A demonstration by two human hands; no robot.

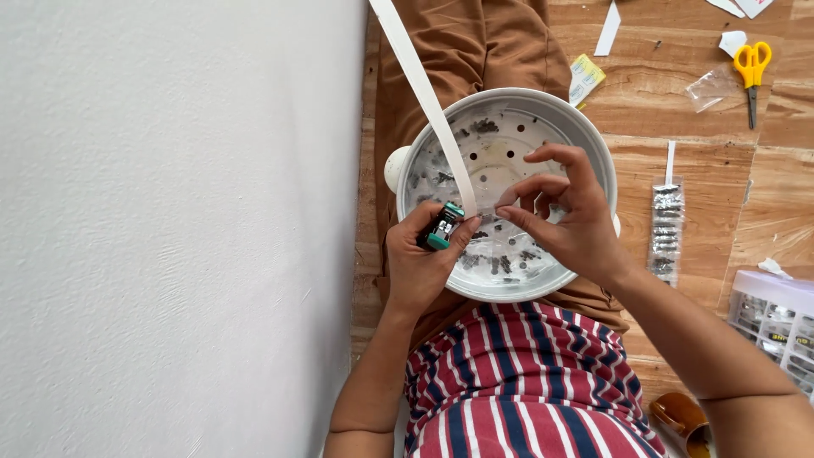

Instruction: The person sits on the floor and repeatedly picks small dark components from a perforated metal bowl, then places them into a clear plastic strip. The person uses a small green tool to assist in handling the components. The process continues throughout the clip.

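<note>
White paper strip (424, 89) runs from twelve o'clock down over the round white perforated tray (585, 127) on the person's lap; its lower end is pinched between thumb and forefinger of the right hand (564, 216); the left hand (424, 254), at nine o'clock of the tray, is closed around a small green-and-black dispenser (441, 227) touching the strip; yellow-handled scissors (751, 68) lie on the wooden floor (678, 102) at two o'clock; a clear plastic compartment box (776, 318) sits at four o'clock.

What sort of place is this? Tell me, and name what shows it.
Probably a home floor used as a small craft or assembly spot: the person sits on wood-pattern flooring beside a white wall, with yellow scissors and paper scraps lying about.
</note>
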